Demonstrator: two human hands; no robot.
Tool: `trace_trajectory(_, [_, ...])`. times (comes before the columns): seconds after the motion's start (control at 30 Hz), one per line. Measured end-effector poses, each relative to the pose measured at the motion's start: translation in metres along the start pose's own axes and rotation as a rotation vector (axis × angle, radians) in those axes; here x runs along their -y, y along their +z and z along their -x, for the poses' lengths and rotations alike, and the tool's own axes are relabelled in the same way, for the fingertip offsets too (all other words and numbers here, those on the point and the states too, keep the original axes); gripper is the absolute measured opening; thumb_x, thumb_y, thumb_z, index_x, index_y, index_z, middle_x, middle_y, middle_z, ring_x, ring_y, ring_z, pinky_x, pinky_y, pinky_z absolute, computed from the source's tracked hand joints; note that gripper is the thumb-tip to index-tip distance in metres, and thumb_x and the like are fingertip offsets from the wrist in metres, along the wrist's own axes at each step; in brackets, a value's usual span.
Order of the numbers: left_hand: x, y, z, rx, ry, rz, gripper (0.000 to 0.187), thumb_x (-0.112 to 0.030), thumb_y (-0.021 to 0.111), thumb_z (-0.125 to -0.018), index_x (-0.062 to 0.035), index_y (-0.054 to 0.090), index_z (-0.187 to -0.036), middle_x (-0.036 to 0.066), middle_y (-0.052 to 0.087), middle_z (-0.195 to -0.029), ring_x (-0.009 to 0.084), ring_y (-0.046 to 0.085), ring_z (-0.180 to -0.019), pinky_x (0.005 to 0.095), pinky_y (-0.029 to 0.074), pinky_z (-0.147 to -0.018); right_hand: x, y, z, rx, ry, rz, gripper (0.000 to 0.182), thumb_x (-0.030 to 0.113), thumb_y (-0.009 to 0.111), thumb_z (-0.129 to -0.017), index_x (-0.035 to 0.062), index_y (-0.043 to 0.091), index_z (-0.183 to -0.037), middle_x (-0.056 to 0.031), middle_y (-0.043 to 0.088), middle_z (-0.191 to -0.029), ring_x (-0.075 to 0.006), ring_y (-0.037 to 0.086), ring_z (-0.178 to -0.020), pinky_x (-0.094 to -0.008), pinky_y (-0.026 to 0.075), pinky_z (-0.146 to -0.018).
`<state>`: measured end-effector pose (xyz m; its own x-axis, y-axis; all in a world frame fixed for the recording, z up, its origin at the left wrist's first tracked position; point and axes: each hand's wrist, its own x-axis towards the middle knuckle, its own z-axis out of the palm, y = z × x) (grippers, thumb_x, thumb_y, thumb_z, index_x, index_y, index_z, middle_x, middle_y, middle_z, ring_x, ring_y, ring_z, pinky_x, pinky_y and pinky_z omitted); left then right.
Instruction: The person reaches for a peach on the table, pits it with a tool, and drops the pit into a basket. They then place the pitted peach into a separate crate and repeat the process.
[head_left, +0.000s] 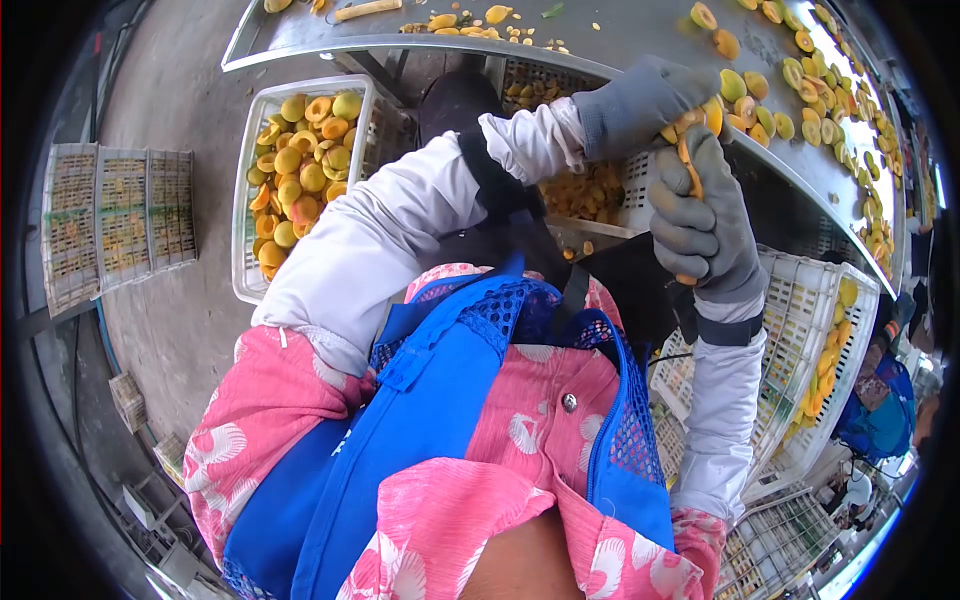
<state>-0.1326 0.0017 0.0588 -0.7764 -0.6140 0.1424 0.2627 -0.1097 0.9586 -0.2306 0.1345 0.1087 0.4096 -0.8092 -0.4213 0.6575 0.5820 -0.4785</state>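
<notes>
Far metal surface carries cut fruit at right. Left grip holds 1 fruit piece; right grip clenches 1 orange handle.

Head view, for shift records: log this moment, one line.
left hand: holding fruit | right hand: gripping slim orange-brown item | crate: fruit halves

The head camera faces down, close over the torso.

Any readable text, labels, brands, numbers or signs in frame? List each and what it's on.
No legible text.
Small white mark on the blue vest: too small to read; may not be lettering.
Gray gloves: no lettering visible.
White fruit crate: none I can make out.
</notes>
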Motion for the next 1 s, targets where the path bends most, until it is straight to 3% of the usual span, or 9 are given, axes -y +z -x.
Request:
trace_trajectory(0.17, [-0.007,-0.002,0.0,0.027,0.05,-0.457,0.048,-0.043,0.05,-0.098,0.0008,0.067,-0.092,0.005,0.065,-0.082,0.0104,0.059,-0.078,0.0259,0.049,-0.073,-0.004,0.0,-0.005,0.139,0.036,-0.097,0.046,0.058,0.039,-0.098,0.0139,0.044,-0.086,0.009,0.025,-0.056,-0.0008,0.016,-0.038,-0.0185,0.015,-0.03])
trace_trajectory(0.23, [0.007,0.006,0.007,0.01,0.032,0.213,0.053,-0.046,0.045,-0.098,0.0011,0.068,-0.091,0.007,0.067,-0.084,0.0129,0.061,-0.078,0.0273,0.049,-0.075,-0.006,-0.007,-0.011,0.153,0.033,-0.122,0.046,0.058,0.039,-0.098,0.014,0.044,-0.086,0.0092,0.025,-0.057,-0.0009,0.017,-0.038,-0.0186,0.016,-0.031])
trace_trajectory(0.4, [0.043,-0.001,0.012,-0.027,-0.016,0.213,0.054,-0.046,0.043,-0.099,0.0014,0.069,-0.089,0.009,0.068,-0.085,0.0145,0.061,-0.078,0.0287,0.05,-0.077,-0.024,-0.004,-0.019,-0.159,0.002,-0.009,0.045,0.059,0.042,-0.097,0.0152,0.043,-0.084,0.0099,0.026,-0.058,-0.0015,0.02,-0.041,-0.0186,0.02,-0.034])
trace_trajectory(0.5, [0.03,-0.01,0.017,-0.033,0.033,-0.041,0.052,-0.042,0.042,-0.098,0.0009,0.069,-0.089,0.009,0.067,-0.08,0.0138,0.061,-0.073,0.0276,0.05,-0.072,-0.029,-0.019,-0.025,0.103,0.043,-0.099,0.045,0.059,0.044,-0.096,0.0158,0.044,-0.084,0.0104,0.026,-0.059,-0.0017,0.02,-0.041,-0.0188,0.019,-0.035])
trace_trajectory(0.63, [0.016,-0.006,0.034,-0.024,-0.078,0.268,0.05,-0.04,0.04,-0.098,0.0011,0.068,-0.092,0.01,0.066,-0.078,0.0135,0.06,-0.068,0.0265,0.05,-0.067,-0.036,-0.002,-0.032,-0.066,-0.067,0.062,0.047,0.061,0.044,-0.096,0.0168,0.044,-0.08,0.0106,0.024,-0.059,-0.0022,0.019,-0.041,-0.019,0.019,-0.037])
trace_trajectory(0.77, [0.039,-0.007,0.04,-0.311,-0.198,0.326,0.044,-0.033,0.041,-0.096,0.0008,0.068,-0.087,0.008,0.066,-0.081,0.0146,0.06,-0.069,0.0276,0.05,-0.068,-0.043,0.011,-0.039,-0.275,-0.033,0.15,0.047,0.06,0.044,-0.096,0.0175,0.043,-0.074,0.0101,0.026,-0.056,-0.0026,0.021,-0.041,-0.0208,0.019,-0.037])
trace_trajectory(0.9, [0.044,-0.019,0.054,-0.781,-0.081,0.839,0.038,-0.034,0.043,-0.096,-0.0007,0.06,-0.091,0.011,0.063,-0.078,0.0227,0.064,-0.067,0.0352,0.055,-0.06,-0.062,0.008,-0.056,-0.277,-0.09,0.298,0.05,0.06,0.044,-0.096,0.0164,0.042,-0.073,0.0084,0.03,-0.055,-0.0034,0.025,-0.04,-0.022,0.02,-0.037])
trace_trajectory(0.97, [0.053,-0.054,0.068,-0.773,-0.077,0.597,0.039,-0.036,0.042,-0.1,-0.0002,0.058,-0.104,0.011,0.063,-0.077,0.0207,0.063,-0.068,0.0331,0.053,-0.059,-0.068,0.007,-0.07,-0.405,-0.099,0.347,0.051,0.061,0.041,-0.097,0.0151,0.043,-0.074,0.0082,0.029,-0.056,-0.0025,0.024,-0.042,-0.0212,0.022,-0.038])
trace_trajectory(1.0, [0.059,-0.081,0.082,-0.9,-0.005,0.552,0.038,-0.036,0.044,-0.099,-0.0007,0.059,-0.103,0.011,0.064,-0.079,0.0209,0.063,-0.068,0.033,0.053,-0.059,-0.069,-0.012,-0.075,-0.426,-0.125,0.446,0.051,0.057,0.044,-0.097,0.0096,0.049,-0.078,-0.0007,0.045,-0.054,-0.0156,0.043,-0.04,-0.0328,0.036,-0.04])
